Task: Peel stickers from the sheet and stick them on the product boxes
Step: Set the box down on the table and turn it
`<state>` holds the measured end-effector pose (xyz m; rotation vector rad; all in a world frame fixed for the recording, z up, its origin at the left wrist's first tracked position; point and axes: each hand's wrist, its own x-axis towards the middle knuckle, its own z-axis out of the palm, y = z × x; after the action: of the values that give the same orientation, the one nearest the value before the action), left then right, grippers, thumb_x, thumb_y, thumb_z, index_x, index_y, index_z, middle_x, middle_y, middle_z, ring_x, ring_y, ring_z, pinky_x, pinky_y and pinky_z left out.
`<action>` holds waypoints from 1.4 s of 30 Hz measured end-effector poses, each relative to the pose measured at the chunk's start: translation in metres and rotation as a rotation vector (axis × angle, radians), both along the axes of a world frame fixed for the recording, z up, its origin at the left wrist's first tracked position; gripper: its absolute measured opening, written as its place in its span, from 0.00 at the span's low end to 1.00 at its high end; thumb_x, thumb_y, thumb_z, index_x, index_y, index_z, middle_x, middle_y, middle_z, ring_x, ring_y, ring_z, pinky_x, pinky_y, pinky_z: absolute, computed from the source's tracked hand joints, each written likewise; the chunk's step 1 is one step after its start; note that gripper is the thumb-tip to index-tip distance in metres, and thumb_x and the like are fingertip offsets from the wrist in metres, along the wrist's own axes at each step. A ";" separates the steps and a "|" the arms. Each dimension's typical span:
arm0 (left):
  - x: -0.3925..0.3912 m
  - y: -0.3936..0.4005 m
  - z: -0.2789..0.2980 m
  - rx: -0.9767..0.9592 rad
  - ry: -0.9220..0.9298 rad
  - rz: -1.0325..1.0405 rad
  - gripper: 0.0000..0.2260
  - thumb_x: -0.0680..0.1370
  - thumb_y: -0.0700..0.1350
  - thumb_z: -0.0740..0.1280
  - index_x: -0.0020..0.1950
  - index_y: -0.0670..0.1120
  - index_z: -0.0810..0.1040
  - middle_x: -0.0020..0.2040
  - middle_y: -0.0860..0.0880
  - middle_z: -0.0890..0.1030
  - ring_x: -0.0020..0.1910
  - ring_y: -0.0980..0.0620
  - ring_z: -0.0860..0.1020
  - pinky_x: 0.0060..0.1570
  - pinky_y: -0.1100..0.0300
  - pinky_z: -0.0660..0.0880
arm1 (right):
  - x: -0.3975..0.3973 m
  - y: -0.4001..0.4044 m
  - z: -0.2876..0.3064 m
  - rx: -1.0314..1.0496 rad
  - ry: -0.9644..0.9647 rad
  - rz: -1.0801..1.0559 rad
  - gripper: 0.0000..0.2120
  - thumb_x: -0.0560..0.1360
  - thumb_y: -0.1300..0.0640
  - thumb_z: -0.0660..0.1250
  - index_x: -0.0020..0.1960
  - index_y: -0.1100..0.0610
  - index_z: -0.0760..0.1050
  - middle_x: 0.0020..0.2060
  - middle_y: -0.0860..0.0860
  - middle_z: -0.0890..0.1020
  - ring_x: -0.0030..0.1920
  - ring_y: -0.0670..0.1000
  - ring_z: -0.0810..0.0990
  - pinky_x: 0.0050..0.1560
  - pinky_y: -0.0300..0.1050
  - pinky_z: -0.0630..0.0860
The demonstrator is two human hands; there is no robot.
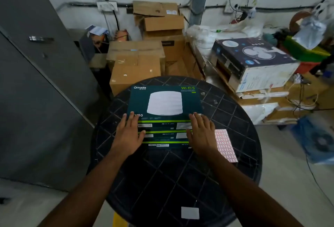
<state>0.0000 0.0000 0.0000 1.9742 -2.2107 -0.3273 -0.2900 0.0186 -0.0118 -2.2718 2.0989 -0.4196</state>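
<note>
A stack of three dark teal product boxes stands on the round black table; the top one shows a white round device. My left hand lies flat with straight fingers on the stack's front left corner. My right hand lies flat on the front right corner, fingers reaching onto the top box. A sheet of small red-and-white stickers lies on the table just right of my right hand, partly under my wrist.
A white blank card lies near the table's front edge. Brown cartons stand behind the table, a fan box on stacked goods to the right, and a grey metal cabinet to the left.
</note>
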 end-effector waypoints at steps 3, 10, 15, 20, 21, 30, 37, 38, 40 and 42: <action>0.009 -0.009 -0.012 0.100 0.014 0.079 0.29 0.83 0.57 0.60 0.80 0.49 0.56 0.83 0.43 0.46 0.81 0.35 0.44 0.78 0.38 0.52 | -0.004 -0.003 -0.010 0.070 -0.054 -0.144 0.31 0.81 0.42 0.61 0.79 0.46 0.55 0.81 0.57 0.50 0.80 0.65 0.49 0.75 0.67 0.53; 0.010 -0.011 -0.008 0.088 0.519 0.170 0.29 0.76 0.41 0.73 0.74 0.49 0.66 0.78 0.43 0.62 0.75 0.42 0.65 0.75 0.49 0.62 | -0.005 -0.005 -0.016 0.150 -0.591 -0.225 0.37 0.74 0.49 0.75 0.77 0.52 0.60 0.71 0.60 0.64 0.71 0.62 0.67 0.69 0.58 0.71; 0.013 -0.003 0.016 -0.114 0.631 0.173 0.34 0.69 0.41 0.78 0.72 0.55 0.69 0.70 0.46 0.67 0.70 0.47 0.63 0.68 0.54 0.62 | -0.006 -0.005 0.011 0.001 -0.659 -0.208 0.43 0.62 0.50 0.84 0.72 0.43 0.66 0.69 0.56 0.62 0.71 0.57 0.61 0.67 0.53 0.68; 0.019 0.000 0.056 -0.242 0.584 0.106 0.37 0.62 0.38 0.81 0.69 0.55 0.74 0.69 0.45 0.65 0.69 0.45 0.62 0.65 0.60 0.61 | -0.007 -0.014 0.057 -0.071 -0.562 -0.156 0.41 0.62 0.58 0.84 0.68 0.40 0.69 0.68 0.54 0.57 0.71 0.59 0.60 0.72 0.55 0.69; 0.021 -0.001 0.060 -0.258 0.569 0.104 0.38 0.61 0.38 0.82 0.69 0.55 0.74 0.69 0.45 0.65 0.69 0.45 0.62 0.65 0.59 0.62 | -0.006 -0.016 0.063 -0.110 -0.526 -0.156 0.40 0.63 0.58 0.83 0.68 0.39 0.69 0.67 0.53 0.58 0.70 0.59 0.61 0.71 0.57 0.71; 0.041 -0.009 0.069 -0.447 0.451 0.033 0.38 0.59 0.45 0.86 0.67 0.53 0.78 0.60 0.48 0.68 0.62 0.49 0.64 0.64 0.56 0.66 | -0.008 -0.011 0.080 -0.173 -0.202 -0.087 0.38 0.65 0.41 0.79 0.70 0.39 0.66 0.69 0.55 0.59 0.70 0.61 0.61 0.68 0.64 0.63; 0.028 -0.005 0.079 -0.474 0.543 -0.041 0.37 0.56 0.47 0.87 0.63 0.53 0.79 0.59 0.54 0.73 0.59 0.54 0.67 0.55 0.65 0.66 | 0.046 -0.021 0.098 -0.272 0.097 0.190 0.35 0.66 0.38 0.75 0.69 0.47 0.69 0.66 0.48 0.76 0.69 0.54 0.71 0.74 0.70 0.52; 0.025 -0.004 0.082 -0.481 0.562 -0.042 0.37 0.56 0.48 0.87 0.63 0.52 0.79 0.59 0.55 0.73 0.59 0.54 0.68 0.54 0.67 0.66 | 0.057 -0.023 0.101 -0.266 0.081 0.211 0.36 0.66 0.38 0.75 0.69 0.48 0.69 0.64 0.48 0.77 0.67 0.53 0.74 0.73 0.69 0.54; 0.018 0.002 0.091 -0.510 0.603 -0.033 0.37 0.56 0.49 0.86 0.63 0.52 0.77 0.59 0.56 0.74 0.59 0.56 0.69 0.55 0.65 0.68 | 0.070 -0.027 0.105 -0.247 -0.009 0.257 0.36 0.66 0.39 0.77 0.69 0.49 0.70 0.61 0.48 0.77 0.63 0.53 0.75 0.71 0.64 0.60; 0.012 0.007 0.099 -0.521 0.674 0.004 0.39 0.57 0.50 0.86 0.65 0.54 0.75 0.58 0.61 0.73 0.60 0.56 0.71 0.58 0.61 0.70 | 0.068 -0.030 0.112 -0.244 -0.128 0.315 0.35 0.65 0.41 0.78 0.67 0.50 0.71 0.59 0.47 0.77 0.61 0.52 0.74 0.69 0.60 0.62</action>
<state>0.0120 0.0072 0.0989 1.3331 -1.6416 -0.3128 -0.2225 -0.0111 0.1000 -2.5677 1.6718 -0.8165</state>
